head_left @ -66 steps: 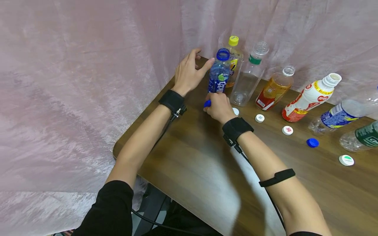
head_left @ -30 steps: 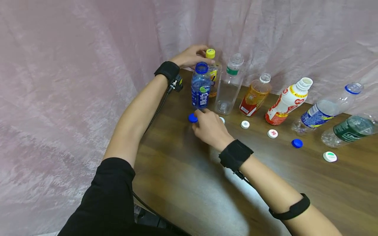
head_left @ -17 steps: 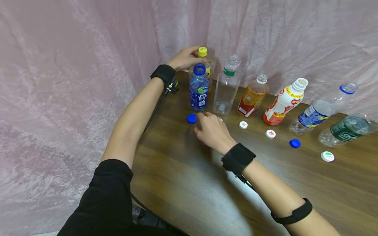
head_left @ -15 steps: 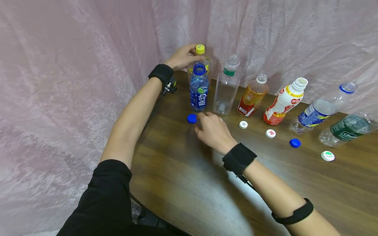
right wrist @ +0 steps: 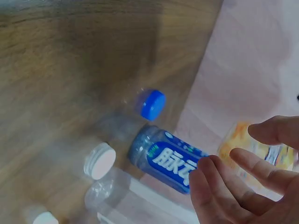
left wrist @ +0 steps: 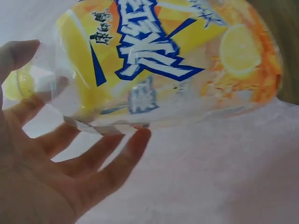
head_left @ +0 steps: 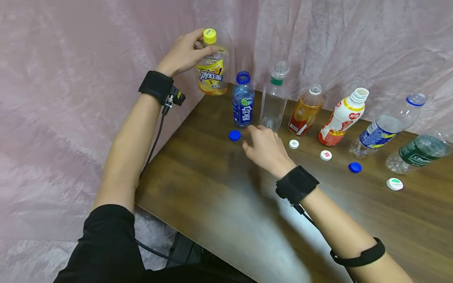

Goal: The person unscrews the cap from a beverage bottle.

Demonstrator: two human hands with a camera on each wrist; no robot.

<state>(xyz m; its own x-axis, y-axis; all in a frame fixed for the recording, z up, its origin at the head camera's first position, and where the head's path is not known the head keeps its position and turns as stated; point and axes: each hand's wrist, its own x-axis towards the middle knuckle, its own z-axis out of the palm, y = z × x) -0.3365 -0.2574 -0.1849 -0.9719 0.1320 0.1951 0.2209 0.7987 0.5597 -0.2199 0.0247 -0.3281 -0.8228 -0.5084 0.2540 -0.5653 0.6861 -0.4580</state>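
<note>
My left hand [head_left: 184,54] grips the upper part of a clear plastic bottle [head_left: 211,78] with a yellow cap [head_left: 210,36] and a yellow label. The bottle is upright, raised at the table's far left corner. In the left wrist view the fingers [left wrist: 112,170] lie along the bottle's shoulder. My right hand [head_left: 267,150] hovers low over the table with loosely bent fingers and holds nothing. Just left of its fingertips lies a blue cap [head_left: 234,135]. Behind that cap stands a blue bottle [head_left: 243,105] without its cap, also visible in the right wrist view.
To the right, a row of uncapped bottles runs along the curtain: a tall clear one [head_left: 273,104], an amber one [head_left: 305,112], a white-and-red one [head_left: 343,120], and others. Loose caps, such as a white cap [head_left: 293,144], lie before them. The wooden table [head_left: 198,173] ends at the left.
The left hand reached behind the blue bottle, took hold of the yellow-capped bottle and lifted it up and left. The right hand let go of the blue cap, which now lies on the table.
</note>
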